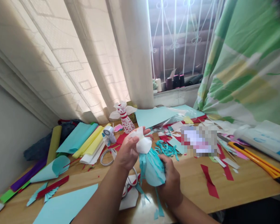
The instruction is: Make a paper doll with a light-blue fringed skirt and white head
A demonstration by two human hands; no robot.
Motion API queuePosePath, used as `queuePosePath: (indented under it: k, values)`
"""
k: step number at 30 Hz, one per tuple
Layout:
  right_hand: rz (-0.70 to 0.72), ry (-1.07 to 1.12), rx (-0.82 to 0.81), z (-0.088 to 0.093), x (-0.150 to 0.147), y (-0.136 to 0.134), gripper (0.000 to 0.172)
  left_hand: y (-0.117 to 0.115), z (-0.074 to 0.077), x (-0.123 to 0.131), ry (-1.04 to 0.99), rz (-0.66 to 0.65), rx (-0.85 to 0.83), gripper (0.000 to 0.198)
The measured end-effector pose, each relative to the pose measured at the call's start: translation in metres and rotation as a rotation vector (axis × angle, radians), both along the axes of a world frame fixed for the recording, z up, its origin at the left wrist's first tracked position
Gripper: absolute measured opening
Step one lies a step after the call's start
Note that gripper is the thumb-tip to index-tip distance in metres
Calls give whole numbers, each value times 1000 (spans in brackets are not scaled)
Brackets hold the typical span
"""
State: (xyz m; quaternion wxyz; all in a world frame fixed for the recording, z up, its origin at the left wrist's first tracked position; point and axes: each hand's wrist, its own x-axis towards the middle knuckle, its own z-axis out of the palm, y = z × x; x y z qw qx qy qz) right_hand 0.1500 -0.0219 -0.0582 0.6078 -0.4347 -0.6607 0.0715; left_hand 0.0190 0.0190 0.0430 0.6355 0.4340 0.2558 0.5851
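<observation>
Between my hands is a paper doll: a light blue paper cone (153,174) with turquoise fringe strips, topped by white petal-like paper (144,144). My left hand (130,148) is curled round the white top, its thumb on the near side and its fingertips showing behind. The blue cone's right side is gripped by my right hand (171,179), whose fingers are partly hidden behind it. Loose turquoise strips hang beneath the cone. Behind stands a similar figure, a white cone with red dots (127,124) and white petals.
Left on the table (93,177) lie paper rolls (90,140), a blue sheet (67,203) and a cable. A small white handheld fan (109,133) stands near them. Turquoise shreds (166,148), red scraps (209,181) and a yellow-orange cutter (254,157) lie to the right. Curtains hang behind.
</observation>
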Motion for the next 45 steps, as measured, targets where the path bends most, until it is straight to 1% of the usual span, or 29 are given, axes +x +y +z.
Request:
queuePosePath:
  k: [3,6,7,16,21,24,26,31,32,33,34,36,37,38,40,42,43,45]
  values:
    - [12,-17,45,1,0,-2,45,2,4,1,23,-52,-22,29]
    - [36,1,31,2,0,-3,42,0,4,4,27,-68,-69,11]
    - [42,12,22,3,0,-4,41,-1,3,4,22,-67,-82,8]
    - [103,109,-47,1,-5,-5,41,-7,0,3,-1,-144,-120,3]
    - [153,160,-83,-4,-6,-6,48,-9,-1,4,-16,-223,-186,5]
    - [171,177,-115,-6,-7,-5,52,-10,-2,4,-27,-245,-197,6]
    - [167,182,-132,-7,-8,-5,51,-11,-3,4,-16,-252,-196,5]
    - [166,177,-99,-6,-8,-6,49,-13,-3,1,26,-287,-170,3]
    - [175,173,-91,-6,-8,-7,49,-14,-2,0,37,-298,-146,4]
    - [183,170,-86,-5,-7,-7,49,-14,-1,-1,42,-305,-116,12]
    - [188,169,-87,-5,-6,-7,50,-14,1,-2,39,-300,-84,24]
    - [190,173,-96,-6,-6,-8,50,-15,3,-4,15,-248,-31,48]
    - [189,175,-102,-7,-6,-8,50,-15,4,-5,-2,-201,-19,53]
    - [188,176,-105,-8,-6,-8,49,-14,4,-6,-19,-151,-21,49]
    - [194,174,-107,-9,-7,-9,47,-14,3,-5,-44,-77,-56,28]
    - [197,174,-99,-10,-8,-9,48,-14,2,-3,-57,-50,-88,11]
    - [197,176,-95,-10,-9,-9,49,-14,1,-2,-54,-47,-91,6]
    - [196,176,-89,-9,-9,-10,51,-15,1,0,-39,-46,-90,3]
